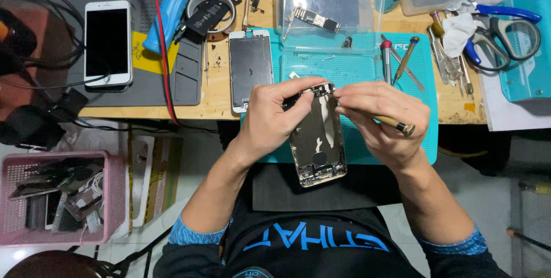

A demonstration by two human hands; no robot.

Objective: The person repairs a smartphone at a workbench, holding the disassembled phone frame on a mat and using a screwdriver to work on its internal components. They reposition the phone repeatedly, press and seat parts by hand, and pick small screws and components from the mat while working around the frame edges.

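Left hand (275,114) gripping phone housing (317,143), right hand (381,118) holding screwdriver (395,124)

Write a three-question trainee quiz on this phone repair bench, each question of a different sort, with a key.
1. True or false: the left hand holds the opened phone housing over the teal mat.
2. Which tool does the right hand hold? A scissors, B a screwdriver, C pliers.
3. Fill in: the white phone with the dark screen lies to the housing's ____.

Key
1. True.
2. B; its handle juts from the hand's grip.
3. Left, on the grey mat.
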